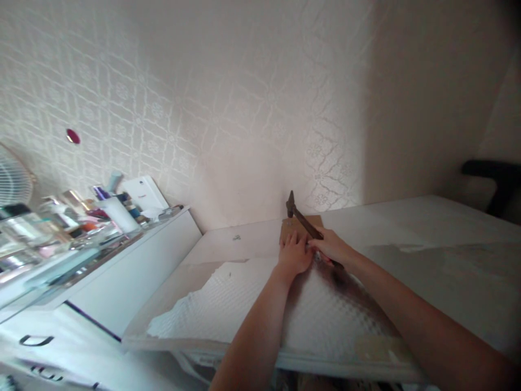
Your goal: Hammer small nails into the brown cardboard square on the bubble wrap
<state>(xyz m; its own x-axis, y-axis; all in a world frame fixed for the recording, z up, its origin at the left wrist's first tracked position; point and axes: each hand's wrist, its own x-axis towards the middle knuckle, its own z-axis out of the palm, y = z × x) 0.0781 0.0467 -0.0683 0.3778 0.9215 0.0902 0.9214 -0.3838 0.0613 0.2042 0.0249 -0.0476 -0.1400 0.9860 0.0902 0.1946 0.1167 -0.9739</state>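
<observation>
My right hand (331, 246) is wrapped round the wooden handle of a hammer (307, 225). The hammer's dark head is raised near the wall, past the fingers of my left hand. Flat on a small brown board (315, 220), my left hand (293, 254) rests with its fingers stretched out. Small shiny and reddish bits (318, 258) show between the two hands, too unclear to name. Beneath the hands, a white quilted-texture sheet (228, 304) with a ragged edge covers part of the white table (185, 274).
A white drawer cabinet (134, 277) stands on the left, crowded with bottles and a white box (145, 194). Part of a fan (14, 179) shows at the far left. Patterned wallpaper (244, 108) rises behind the table. A black armrest-like shape (494, 171) is at right.
</observation>
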